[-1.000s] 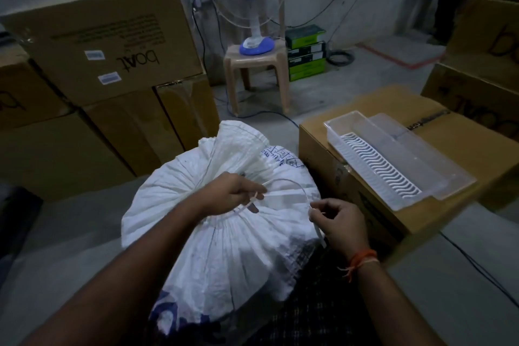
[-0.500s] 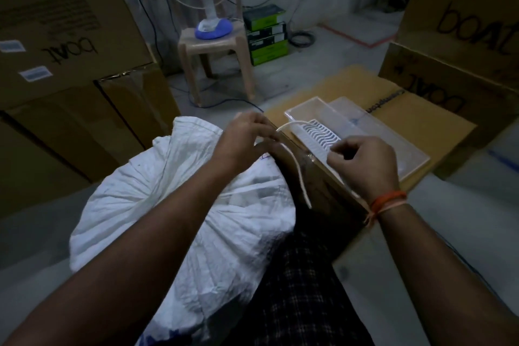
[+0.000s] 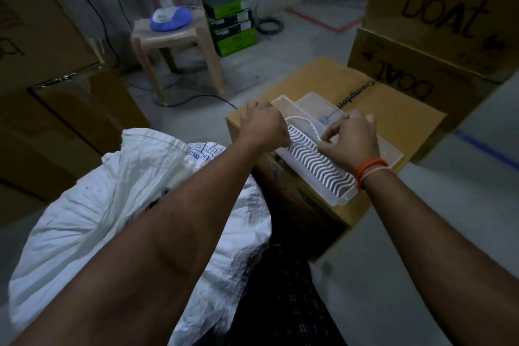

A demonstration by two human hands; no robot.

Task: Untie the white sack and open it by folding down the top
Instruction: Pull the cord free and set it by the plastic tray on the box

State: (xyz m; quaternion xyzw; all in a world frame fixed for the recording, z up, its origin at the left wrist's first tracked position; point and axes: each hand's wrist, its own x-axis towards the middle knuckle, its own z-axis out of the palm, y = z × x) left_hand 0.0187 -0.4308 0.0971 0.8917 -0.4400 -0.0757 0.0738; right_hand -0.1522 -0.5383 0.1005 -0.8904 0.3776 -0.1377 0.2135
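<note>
1. Left hand (image 3: 262, 128) closed in a fist on one end of a white tie string (image 3: 302, 123), held above the near-left end of a clear plastic tray (image 3: 390, 150).
2. Right hand (image 3: 351, 140) pinching the other end of the tie string between thumb and fingers, an orange band (image 3: 370, 167) round the wrist.
3. Tie string arching in a short loop between the two hands, clear of the sack.
4. White sack (image 3: 92, 205) on the floor (image 3: 393, 275) at lower left, under the left forearm, mouth loose and crumpled with the hemmed top edge standing up; not yet folded down.
5. Clear plastic tray with a white wavy insert lying on top of a cardboard box (image 3: 393, 104), just right of the sack.
6. Further back: plastic stool (image 3: 174, 36) carrying the blue base of a fan (image 3: 171, 18), green boxes (image 3: 233, 25) stacked beside it, large cartons marked "boat" (image 3: 438, 8) at far right.
</note>
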